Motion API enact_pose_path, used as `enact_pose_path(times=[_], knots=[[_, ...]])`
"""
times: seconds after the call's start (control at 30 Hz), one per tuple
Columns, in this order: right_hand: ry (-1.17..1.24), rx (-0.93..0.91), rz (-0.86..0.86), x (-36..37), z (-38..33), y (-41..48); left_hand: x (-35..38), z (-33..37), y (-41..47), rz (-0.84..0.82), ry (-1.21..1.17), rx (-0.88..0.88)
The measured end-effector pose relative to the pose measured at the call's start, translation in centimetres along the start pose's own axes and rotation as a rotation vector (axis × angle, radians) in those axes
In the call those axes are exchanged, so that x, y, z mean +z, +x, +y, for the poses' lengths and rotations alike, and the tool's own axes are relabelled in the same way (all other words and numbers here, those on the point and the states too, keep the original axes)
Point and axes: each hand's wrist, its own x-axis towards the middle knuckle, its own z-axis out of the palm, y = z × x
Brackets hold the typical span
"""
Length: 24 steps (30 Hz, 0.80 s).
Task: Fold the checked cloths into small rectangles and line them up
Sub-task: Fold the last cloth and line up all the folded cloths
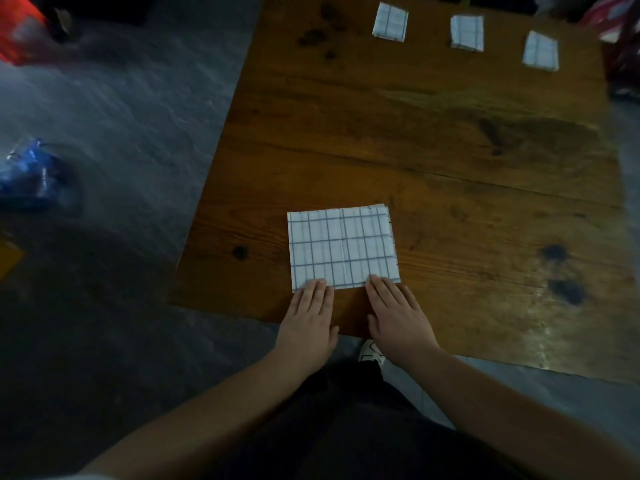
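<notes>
A white cloth with blue checks (343, 247) lies flat on the wooden table (450, 168), folded into a rough square near the front edge. My left hand (308, 320) rests palm down with its fingertips on the cloth's near left corner. My right hand (398, 313) lies flat beside it, fingertips touching the near right edge. Neither hand grips anything. Three small folded checked cloths stand in a row at the table's far side: one on the left (390, 22), one in the middle (467, 32), one on the right (540, 50).
Grey floor runs along the table's left side, with a blue plastic bag (29, 174) and a red object (17, 32) on it. A red and white thing (620, 32) sits past the table's far right corner. My shoe (372, 351) shows below the front edge.
</notes>
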Motion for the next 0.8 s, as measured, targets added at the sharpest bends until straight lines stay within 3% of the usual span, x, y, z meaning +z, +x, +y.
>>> enact_pose_path(times=[0.13, 0.3, 0.47, 0.8], knots=[[0.011, 0.027, 0.014, -0.1, 0.2, -0.6, -0.2, -0.2, -0.5, 0.007, -0.03, -0.036], [-0.016, -0.146, -0.012, 0.0, -1.8, 0.1, -0.4, 1.4, 0.5, 0.023, -0.012, 0.026], [-0.061, -0.165, -0.036, 0.7, -1.5, 0.8, 0.2, 1.3, 0.8, -0.016, 0.012, -0.01], [-0.016, 0.079, -0.016, 0.1, 3.9, -1.0, 0.5, -3.2, -2.7, 0.018, 0.013, -0.126]])
